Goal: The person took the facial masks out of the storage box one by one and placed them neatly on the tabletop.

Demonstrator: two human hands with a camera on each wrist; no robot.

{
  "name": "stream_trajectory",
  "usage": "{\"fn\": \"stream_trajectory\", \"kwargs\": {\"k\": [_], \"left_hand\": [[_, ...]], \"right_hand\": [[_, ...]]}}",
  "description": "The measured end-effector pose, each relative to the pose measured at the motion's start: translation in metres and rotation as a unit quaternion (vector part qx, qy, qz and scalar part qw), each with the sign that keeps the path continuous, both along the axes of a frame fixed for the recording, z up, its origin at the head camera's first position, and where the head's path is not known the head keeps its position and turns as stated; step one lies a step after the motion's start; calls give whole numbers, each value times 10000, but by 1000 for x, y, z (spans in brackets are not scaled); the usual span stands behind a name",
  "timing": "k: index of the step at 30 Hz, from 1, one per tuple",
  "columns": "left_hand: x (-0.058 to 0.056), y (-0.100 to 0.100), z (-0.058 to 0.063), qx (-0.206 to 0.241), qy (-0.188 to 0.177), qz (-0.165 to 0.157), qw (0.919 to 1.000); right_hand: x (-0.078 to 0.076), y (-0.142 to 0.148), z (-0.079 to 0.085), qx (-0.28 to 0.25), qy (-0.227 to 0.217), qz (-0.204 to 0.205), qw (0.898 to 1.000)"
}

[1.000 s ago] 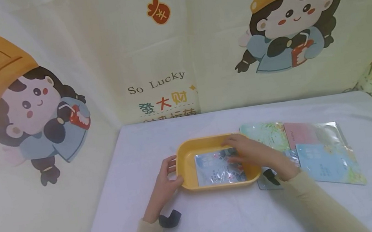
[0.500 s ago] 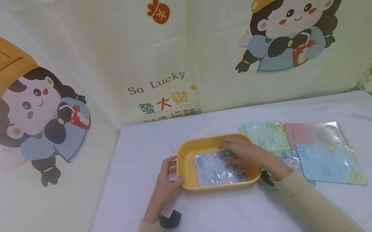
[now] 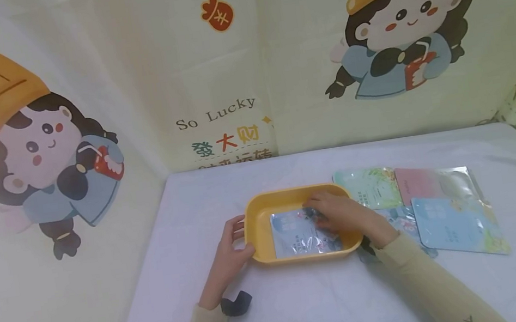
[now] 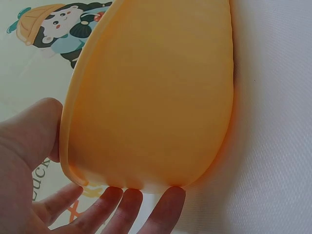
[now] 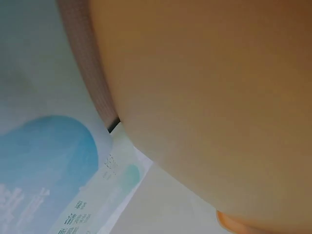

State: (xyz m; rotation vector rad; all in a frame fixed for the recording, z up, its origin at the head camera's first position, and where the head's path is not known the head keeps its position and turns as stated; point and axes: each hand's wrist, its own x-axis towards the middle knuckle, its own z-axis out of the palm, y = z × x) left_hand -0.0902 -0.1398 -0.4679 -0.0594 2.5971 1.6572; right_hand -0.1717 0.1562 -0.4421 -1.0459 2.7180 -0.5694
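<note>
A yellow tray lies on the white cloth, with a shiny pale blue sachet flat inside it. My left hand holds the tray's left end. In the left wrist view its thumb presses the rim while the fingertips touch the outer wall. My right hand reaches over the tray's right end, its bent fingers at the sachet's right part. Their tips are blurred and partly hidden, so any grip on the sachet is unclear. A close, blurred surface fills most of the right wrist view.
Right of the tray lie more sachets: a green one, a pink and silver one, a light blue one and a patterned blue one partly under the right arm. Printed cloth hangs behind and at the sides.
My right hand has shifted slightly left over the sachet and its fingers have bent more. The left hand, the tray and the sachet stay in place.
</note>
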Motion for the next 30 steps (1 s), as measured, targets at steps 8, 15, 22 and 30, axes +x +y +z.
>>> {"fn": "stream_trajectory", "kwargs": {"k": [8, 15, 22, 30], "left_hand": [[2, -1, 2, 35, 80, -50, 9999], [2, -1, 4, -5, 91, -66, 9999], [2, -1, 3, -15, 89, -59, 9999], [3, -1, 4, -79, 13, -16, 10000]], "right_hand": [[1, -3, -1, 30, 6, -13, 10000], [1, -3, -5, -188, 130, -126, 9997], [2, -4, -6, -204, 87, -335, 9992], [-2, -3, -6, -317, 56, -412, 9986]]}}
